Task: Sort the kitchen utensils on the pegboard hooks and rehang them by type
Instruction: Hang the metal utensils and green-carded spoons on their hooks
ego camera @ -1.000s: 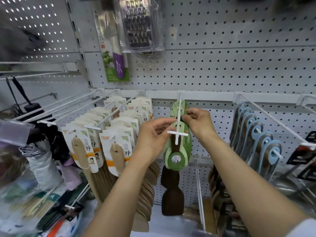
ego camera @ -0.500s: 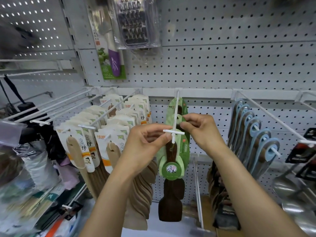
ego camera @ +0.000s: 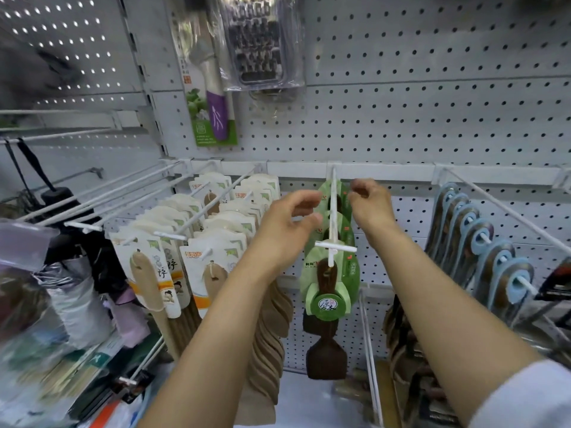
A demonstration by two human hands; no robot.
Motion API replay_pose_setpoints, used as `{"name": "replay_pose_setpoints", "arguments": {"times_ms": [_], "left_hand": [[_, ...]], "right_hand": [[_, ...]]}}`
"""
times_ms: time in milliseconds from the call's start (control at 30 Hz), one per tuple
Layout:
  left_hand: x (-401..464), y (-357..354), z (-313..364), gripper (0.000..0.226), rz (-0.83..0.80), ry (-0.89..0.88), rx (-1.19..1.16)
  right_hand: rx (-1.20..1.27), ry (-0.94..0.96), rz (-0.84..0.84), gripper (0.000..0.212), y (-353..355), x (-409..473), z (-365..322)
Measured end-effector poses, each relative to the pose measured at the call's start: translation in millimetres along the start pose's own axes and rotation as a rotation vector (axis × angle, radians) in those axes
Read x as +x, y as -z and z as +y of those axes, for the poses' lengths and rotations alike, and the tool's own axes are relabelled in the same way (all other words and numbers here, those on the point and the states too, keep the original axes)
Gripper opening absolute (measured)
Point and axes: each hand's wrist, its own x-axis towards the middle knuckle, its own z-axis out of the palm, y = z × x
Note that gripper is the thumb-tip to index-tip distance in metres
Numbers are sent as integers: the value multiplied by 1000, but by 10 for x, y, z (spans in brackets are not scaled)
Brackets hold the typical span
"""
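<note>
Left hand (ego camera: 289, 225) up beside the white centre hook (ego camera: 333, 217), fingers loosely curled, thumb and forefinger near the edge of the green-carded spatulas (ego camera: 330, 273); whether it actually pinches a card cannot be told, blur at the fingertips. Right hand (ego camera: 369, 205) on the other side of the same hook, near the rail end, fingers curled half-closed, tips just beside the rearmost green card; contact unclear too.

Green-carded dark wooden spatulas hang in a row on the centre hook, from the back rail out to the hook's crossbar tip (ego camera: 335, 246); the front one sits right behind the crossbar, blade hanging low.

Versus 0.5 s ago: both hands were pinched close together at the crossbar tip, on the front green card. Now they have moved back along the hook toward the pegboard (ego camera: 432, 103) and spread apart, one each side of the rod. Green cards now look spaced out along the hook rather than bunched at the front.

Left of centre, cream-carded light wooden spatulas (ego camera: 160, 273) fill two hooks. Right side, blue-carded utensils (ego camera: 494, 261) line a slanted hook. Upper pegboard: a packaged grater (ego camera: 259, 41) and a purple-handled peeler (ego camera: 216, 115) on a green card, near the top edge.
</note>
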Motion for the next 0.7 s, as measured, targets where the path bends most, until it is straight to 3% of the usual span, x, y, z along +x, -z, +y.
{"name": "replay_pose_setpoints", "arguments": {"times_ms": [200, 500, 700], "left_hand": [[108, -52, -47, 19, -10, -48, 87], [88, -40, -27, 13, 18, -59, 56], [90, -29, -54, 15, 11, -64, 60]], "right_hand": [[-75, 6, -108, 15, -65, 125, 107], [0, 166, -195, 20, 166, -303, 126], [-38, 137, -176, 19, 167, -343, 87]]}}
